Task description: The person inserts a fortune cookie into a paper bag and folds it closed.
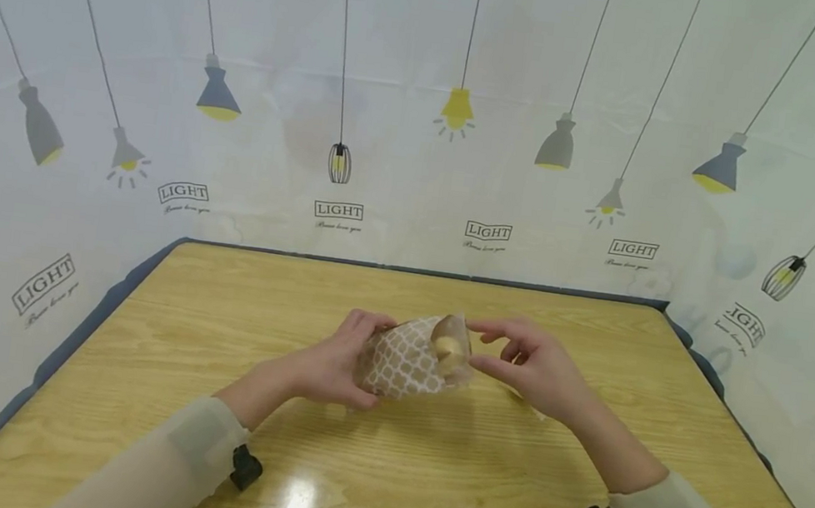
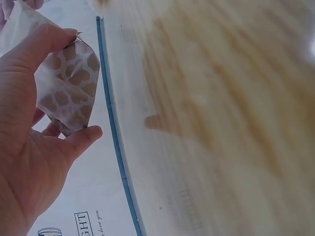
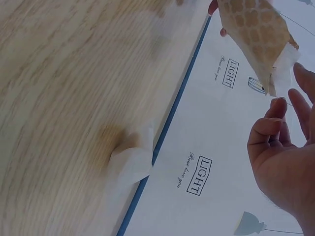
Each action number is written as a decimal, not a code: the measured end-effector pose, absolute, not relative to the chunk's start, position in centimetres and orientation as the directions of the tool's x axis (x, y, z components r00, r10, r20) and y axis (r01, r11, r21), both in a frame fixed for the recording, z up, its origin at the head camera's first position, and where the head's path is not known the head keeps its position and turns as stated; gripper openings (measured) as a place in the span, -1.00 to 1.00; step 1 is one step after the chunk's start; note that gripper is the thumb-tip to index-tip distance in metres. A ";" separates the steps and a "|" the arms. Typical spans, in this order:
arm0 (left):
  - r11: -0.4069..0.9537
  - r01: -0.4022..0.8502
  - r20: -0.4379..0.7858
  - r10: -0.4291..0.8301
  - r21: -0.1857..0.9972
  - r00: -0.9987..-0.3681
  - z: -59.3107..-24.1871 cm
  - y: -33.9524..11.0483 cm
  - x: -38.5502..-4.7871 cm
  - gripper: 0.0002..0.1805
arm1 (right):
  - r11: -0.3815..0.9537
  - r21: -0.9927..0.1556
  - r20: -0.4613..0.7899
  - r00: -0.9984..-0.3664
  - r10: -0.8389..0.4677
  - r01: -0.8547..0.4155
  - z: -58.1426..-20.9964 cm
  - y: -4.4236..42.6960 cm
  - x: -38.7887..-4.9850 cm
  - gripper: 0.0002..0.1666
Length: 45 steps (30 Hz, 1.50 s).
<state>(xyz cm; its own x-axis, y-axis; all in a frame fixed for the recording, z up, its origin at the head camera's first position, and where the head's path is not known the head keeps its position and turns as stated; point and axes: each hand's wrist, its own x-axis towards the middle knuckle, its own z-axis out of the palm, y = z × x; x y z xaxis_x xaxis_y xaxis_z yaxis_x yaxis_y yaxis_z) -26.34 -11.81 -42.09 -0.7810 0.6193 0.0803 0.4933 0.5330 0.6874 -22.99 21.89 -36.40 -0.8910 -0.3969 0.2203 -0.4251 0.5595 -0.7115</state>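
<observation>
A paper bag (image 1: 403,358) with a brown and white lattice pattern is held tilted above the table, its mouth facing right. Inside the mouth shows a pale yellowish round item (image 1: 447,351), its kind unclear. My left hand (image 1: 346,360) grips the bag's closed end, thumb on the near side and fingers on the far side, also seen from the left wrist, where the bag's end (image 2: 74,83) lies between them. My right hand (image 1: 538,365) is at the mouth, index finger and thumb spread by its edge. From the right wrist, these fingertips (image 3: 278,105) are close to the bag's corner.
A whitish scrap (image 3: 130,167) lies on the wooden table (image 1: 241,453), mostly behind my right hand in the head view. A pale wall sheet (image 1: 393,244) printed with lamps stands beyond the table's dark-trimmed back edge and along both sides.
</observation>
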 end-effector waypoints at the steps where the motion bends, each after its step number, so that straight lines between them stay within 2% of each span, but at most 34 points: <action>1: 0.533 0.495 0.081 0.620 0.687 -0.780 -42.1 -11.8 -26.4 0.23 | 0.559 -0.709 0.219 -0.888 -0.404 -0.430 -36.5 21.9 -23.1 -0.49; 20: 0.527 0.514 0.093 0.632 0.677 -0.769 -42.1 -11.5 -26.3 0.23 | 0.597 -0.716 0.124 -0.907 -0.403 -0.363 -37.2 20.2 -23.5 -0.49; 35: 0.521 0.514 0.096 0.632 0.682 -0.769 -42.2 -11.5 -26.1 0.19 | 0.606 -0.701 0.136 -0.904 -0.406 -0.377 -38.2 19.4 -24.2 -0.53; 45: 0.540 0.503 0.091 0.616 0.675 -0.782 -42.1 -11.8 -26.3 0.21 | 0.565 -0.756 0.154 -0.929 -0.336 -0.330 -38.0 22.1 -24.0 -0.56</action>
<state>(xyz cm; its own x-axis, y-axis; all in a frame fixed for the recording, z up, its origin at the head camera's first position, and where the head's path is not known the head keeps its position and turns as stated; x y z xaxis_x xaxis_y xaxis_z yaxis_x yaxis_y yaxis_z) -26.34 -11.82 -42.14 -0.7824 0.6161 0.0909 0.5033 0.5396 0.6749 -23.96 22.11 -37.95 -0.9293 -0.3356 0.1542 -0.3296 0.5649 -0.7565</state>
